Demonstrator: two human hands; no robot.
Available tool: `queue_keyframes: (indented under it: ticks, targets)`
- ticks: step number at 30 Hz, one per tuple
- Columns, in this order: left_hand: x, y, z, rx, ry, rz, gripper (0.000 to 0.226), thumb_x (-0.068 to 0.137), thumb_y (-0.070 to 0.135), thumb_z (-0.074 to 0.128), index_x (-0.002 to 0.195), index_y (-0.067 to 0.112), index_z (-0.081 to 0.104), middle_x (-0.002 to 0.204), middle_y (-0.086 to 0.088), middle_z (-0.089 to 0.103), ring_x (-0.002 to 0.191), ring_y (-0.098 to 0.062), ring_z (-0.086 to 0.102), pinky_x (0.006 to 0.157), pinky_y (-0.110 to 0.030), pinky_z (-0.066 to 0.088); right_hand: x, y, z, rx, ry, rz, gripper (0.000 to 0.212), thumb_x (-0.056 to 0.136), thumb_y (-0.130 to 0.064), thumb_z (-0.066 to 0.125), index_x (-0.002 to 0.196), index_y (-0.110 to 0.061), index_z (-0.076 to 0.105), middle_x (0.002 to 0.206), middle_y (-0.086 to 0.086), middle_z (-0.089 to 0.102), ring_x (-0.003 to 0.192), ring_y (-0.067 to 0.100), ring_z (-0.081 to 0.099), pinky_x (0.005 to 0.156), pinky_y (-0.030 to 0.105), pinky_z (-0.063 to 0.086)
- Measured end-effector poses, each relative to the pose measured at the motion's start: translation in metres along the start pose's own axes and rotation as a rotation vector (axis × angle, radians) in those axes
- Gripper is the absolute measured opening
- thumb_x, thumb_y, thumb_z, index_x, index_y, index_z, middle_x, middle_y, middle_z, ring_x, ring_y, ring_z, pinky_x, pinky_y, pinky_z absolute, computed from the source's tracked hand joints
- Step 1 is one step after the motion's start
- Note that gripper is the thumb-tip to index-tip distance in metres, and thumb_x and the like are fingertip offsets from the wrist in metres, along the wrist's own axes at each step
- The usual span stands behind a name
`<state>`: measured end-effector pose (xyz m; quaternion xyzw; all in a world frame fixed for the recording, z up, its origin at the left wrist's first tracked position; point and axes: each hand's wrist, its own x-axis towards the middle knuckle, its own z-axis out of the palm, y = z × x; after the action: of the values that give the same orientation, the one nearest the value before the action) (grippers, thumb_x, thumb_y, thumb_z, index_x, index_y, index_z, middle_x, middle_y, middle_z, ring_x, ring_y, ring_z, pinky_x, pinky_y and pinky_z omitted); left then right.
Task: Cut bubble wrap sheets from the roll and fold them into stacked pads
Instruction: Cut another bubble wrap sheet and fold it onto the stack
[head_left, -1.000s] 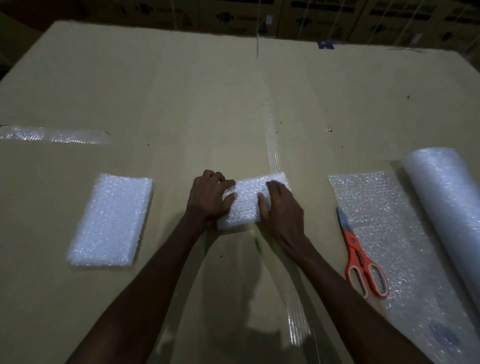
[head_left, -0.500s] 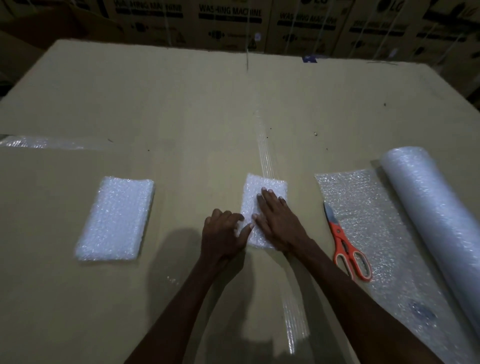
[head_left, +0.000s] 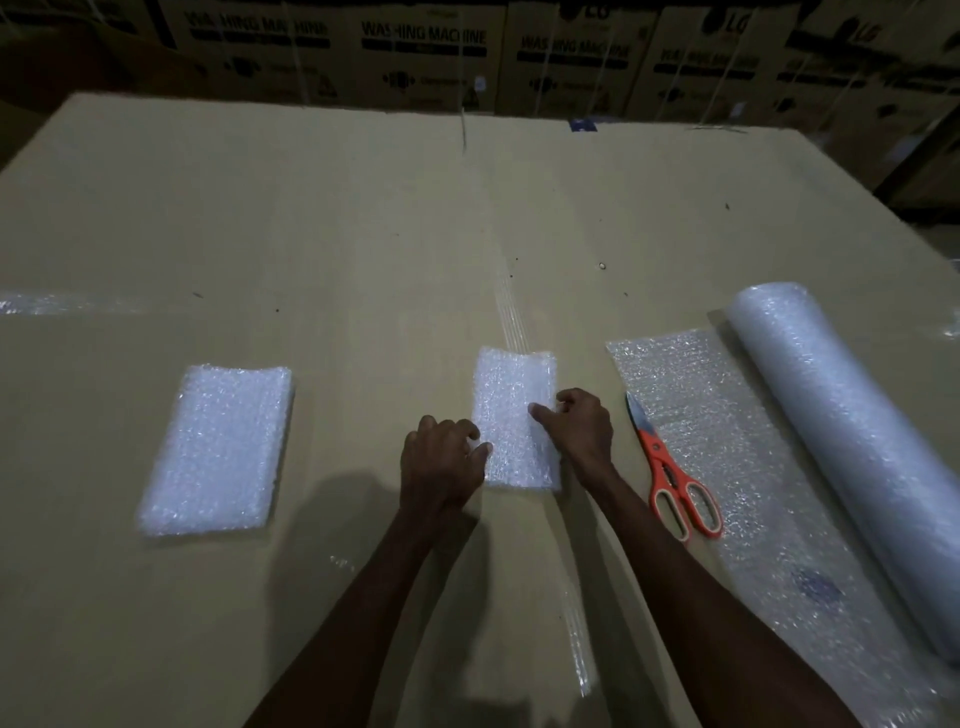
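- Several cardboard boxes (head_left: 426, 52) printed "WASHING MACHINE" are standing in a row along the far edge, in dim light.
- Taking up most of the view, the cardboard-covered table (head_left: 363, 234) is carrying everything else; a strip of clear tape (head_left: 511, 312) is running down its middle.
- Lying at the right, the bubble wrap roll (head_left: 841, 441) is stretching from the far side toward the near right corner, with its unrolled sheet (head_left: 701, 395) spreading flat to its left.
- Sitting at the left, well apart from the hands, a finished folded pad (head_left: 218, 449) is lying flat; whether it is more than one pad stacked I cannot tell.
- Lying in the middle, between the two hands, the narrower folded pad (head_left: 514, 395) is resting lengthwise on the tape strip.
- Resting on the near left part of the unrolled sheet, the orange-handled scissors (head_left: 670, 467) are lying closed, blades pointing away, just beside the right wrist.
- Reaching in from below, the left hand (head_left: 441, 462) is touching the narrower pad's left edge, with curled fingers and the thumb on the wrap.
- Gripping the same pad's right edge, the right hand (head_left: 576, 426) is curling round it with its thumb pressing on top.
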<state>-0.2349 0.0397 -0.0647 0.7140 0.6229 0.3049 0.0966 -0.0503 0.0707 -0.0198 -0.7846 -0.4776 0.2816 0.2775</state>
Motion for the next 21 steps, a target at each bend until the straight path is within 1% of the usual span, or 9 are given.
queue_keyframes:
  ticks: [3, 5, 8, 11, 13, 14, 16, 18, 21]
  targets:
    - [-0.002, -0.001, -0.005, 0.021, -0.056, -0.019, 0.028, 0.081, 0.047, 0.062, 0.087, 0.022, 0.072, 0.070, 0.010, 0.064, 0.075, -0.025, 0.060, 0.063, -0.036, 0.045, 0.002, -0.004, 0.002, 0.336, -0.126, 0.144, 0.011, 0.080, -0.017, 0.081, 0.084, -0.012, 0.072, 0.094, 0.007, 0.074, 0.089, 0.031, 0.071, 0.080, 0.045, 0.060]
    - [-0.002, 0.003, -0.015, 0.008, -0.108, -0.073, 0.030, 0.085, 0.047, 0.062, 0.098, 0.021, 0.071, 0.077, 0.007, 0.069, 0.087, -0.025, 0.060, 0.072, -0.038, 0.047, -0.003, -0.008, -0.003, 0.482, -0.169, 0.139, 0.008, 0.080, -0.011, 0.079, 0.077, -0.014, 0.072, 0.092, 0.012, 0.075, 0.086, 0.030, 0.069, 0.079, 0.044, 0.058]
    - [0.005, 0.013, -0.028, -0.073, -0.194, -0.273, 0.042, 0.088, 0.047, 0.067, 0.120, 0.020, 0.064, 0.103, 0.004, 0.072, 0.105, -0.024, 0.057, 0.088, -0.037, 0.047, -0.015, -0.016, -0.018, 0.600, -0.219, 0.081, 0.003, 0.085, -0.011, 0.076, 0.086, -0.012, 0.074, 0.100, 0.018, 0.075, 0.090, 0.029, 0.067, 0.084, 0.045, 0.057]
    - [0.014, 0.022, -0.043, -0.604, -0.192, -0.456, 0.073, 0.084, 0.044, 0.075, 0.145, 0.019, 0.043, 0.140, -0.001, 0.054, 0.128, -0.019, 0.049, 0.103, -0.038, 0.046, -0.029, -0.026, -0.038, 0.679, -0.260, 0.008, 0.010, 0.087, -0.011, 0.076, 0.095, -0.006, 0.073, 0.101, 0.021, 0.074, 0.088, 0.027, 0.067, 0.080, 0.041, 0.056]
    - [0.016, 0.031, -0.055, -0.948, -0.203, -0.532, 0.077, 0.089, 0.029, 0.076, 0.152, 0.018, 0.033, 0.153, -0.002, 0.041, 0.138, -0.016, 0.040, 0.107, -0.032, 0.042, -0.040, -0.032, -0.053, 0.725, -0.284, -0.045, 0.010, 0.087, -0.008, 0.075, 0.096, -0.006, 0.073, 0.096, 0.018, 0.074, 0.084, 0.023, 0.068, 0.073, 0.034, 0.056]
    - [0.016, 0.035, -0.062, -1.040, -0.237, -0.541, 0.074, 0.090, 0.025, 0.074, 0.152, 0.019, 0.033, 0.154, -0.002, 0.041, 0.138, -0.015, 0.042, 0.101, -0.028, 0.044, -0.046, -0.035, -0.060, 0.753, -0.299, -0.067, 0.008, 0.087, -0.006, 0.075, 0.095, -0.007, 0.072, 0.094, 0.015, 0.074, 0.081, 0.021, 0.068, 0.070, 0.030, 0.056]
    - [0.014, 0.044, -0.075, -1.120, -0.327, -0.532, 0.074, 0.085, 0.034, 0.076, 0.149, 0.021, 0.040, 0.148, -0.004, 0.051, 0.131, -0.016, 0.052, 0.095, -0.025, 0.046, -0.056, -0.036, -0.072, 0.802, -0.316, -0.099, 0.010, 0.088, -0.001, 0.073, 0.095, -0.007, 0.070, 0.091, 0.011, 0.074, 0.077, 0.018, 0.068, 0.068, 0.026, 0.057]
    - [0.003, 0.052, -0.082, -1.143, -0.381, -0.504, 0.078, 0.075, 0.047, 0.078, 0.143, 0.025, 0.048, 0.137, -0.002, 0.062, 0.124, -0.017, 0.059, 0.102, -0.036, 0.047, -0.067, -0.031, -0.081, 0.832, -0.341, -0.111, 0.012, 0.088, 0.000, 0.072, 0.097, -0.006, 0.069, 0.091, 0.011, 0.074, 0.077, 0.018, 0.068, 0.067, 0.026, 0.057]
    - [-0.015, 0.070, -0.088, -1.145, -0.353, -0.454, 0.045, 0.094, 0.028, 0.068, 0.136, 0.019, 0.055, 0.125, -0.002, 0.069, 0.109, -0.017, 0.067, 0.091, -0.034, 0.054, -0.079, -0.017, -0.084, 0.855, -0.359, -0.106, 0.017, 0.086, 0.000, 0.074, 0.102, -0.003, 0.069, 0.095, 0.016, 0.075, 0.083, 0.024, 0.068, 0.074, 0.033, 0.057]
